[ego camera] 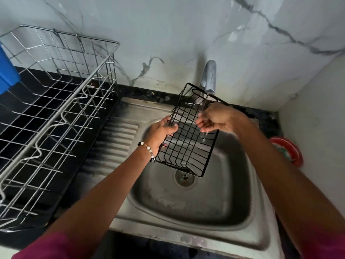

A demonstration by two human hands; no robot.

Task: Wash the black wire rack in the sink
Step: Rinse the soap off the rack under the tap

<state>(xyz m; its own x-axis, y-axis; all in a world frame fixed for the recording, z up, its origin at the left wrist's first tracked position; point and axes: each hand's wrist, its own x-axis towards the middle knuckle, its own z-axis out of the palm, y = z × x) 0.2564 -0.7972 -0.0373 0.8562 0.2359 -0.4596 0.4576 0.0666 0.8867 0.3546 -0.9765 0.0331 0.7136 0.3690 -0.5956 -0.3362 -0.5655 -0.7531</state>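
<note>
As a thin stream of water falls from the tap (208, 79) at upper centre of the frame, a person holds the black wire rack (188, 133) tilted in the air over the steel sink (231, 219), its far end just under the spout and its near end hanging above the drain (184, 177) without touching the basin. The left hand (160, 133), a beaded bracelet (148, 149) at its wrist, grips the rack's left edge with fingers curled round the wire. The right hand (216, 118) sits at the rack's upper right, fingers bent and cupped under the running water, drops falling from them; whether it actually grips the wire or only rests against it cannot be told from this angle. A large silver dish rack (56, 113) stands on the black counter (130, 90) at the left of the frame, a blue object (7, 71) at the far left edge and a red-rimmed item (291, 150) at the right. The work appears to be at the rinsing stage, with water reaching only the rack's upper end. The next move likely calls for shifting or turning the rack so the stream passes over the lower bars, with a firm hold on the wet, slippery wire.
</note>
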